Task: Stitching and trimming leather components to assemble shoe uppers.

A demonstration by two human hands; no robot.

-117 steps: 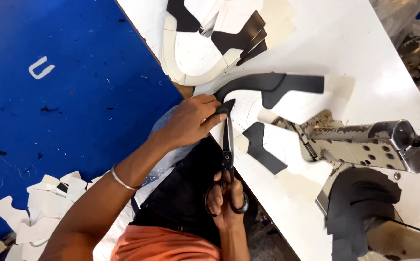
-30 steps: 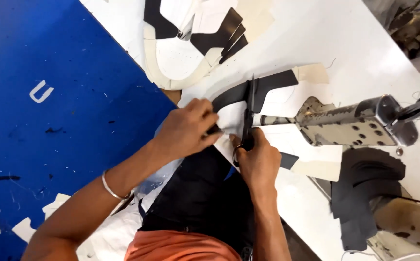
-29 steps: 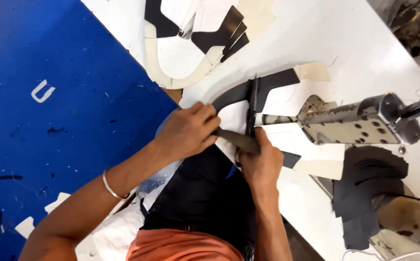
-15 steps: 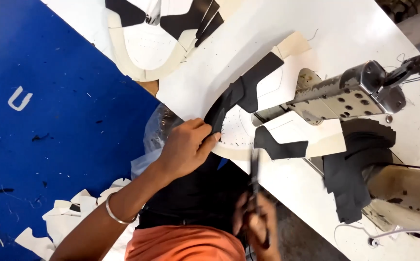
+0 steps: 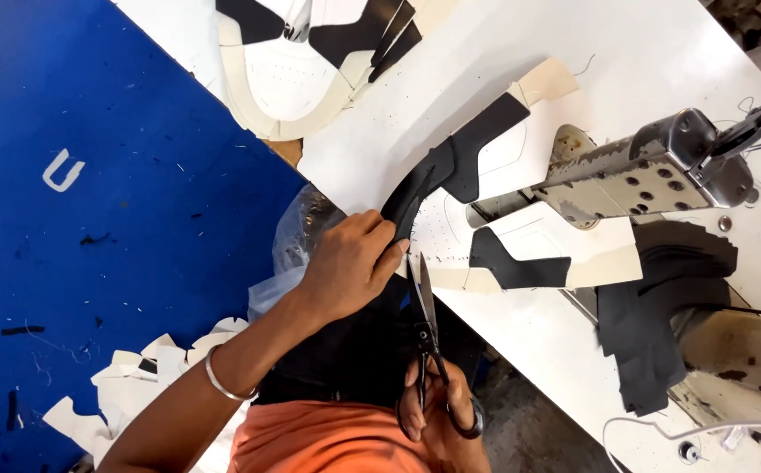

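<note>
Gripping black-handled scissors [image 5: 426, 350] at lower centre, right hand [image 5: 442, 420] had fingers through the loops, blades pointing up-frame at the piece's edge. Left hand [image 5: 350, 263] pinched black-and-white shoe upper piece [image 5: 477, 188] at mid-frame on white table [image 5: 661, 52]. Sewing machine arm [image 5: 634, 171] sat right; more cut uppers [image 5: 310, 52] at top.

No labels, signs or screens. Only packaging: crumpled clear plastic bag [image 5: 297, 241] at table [image 5: 661, 52] edge, just beside the left hand [image 5: 354, 263].
</note>
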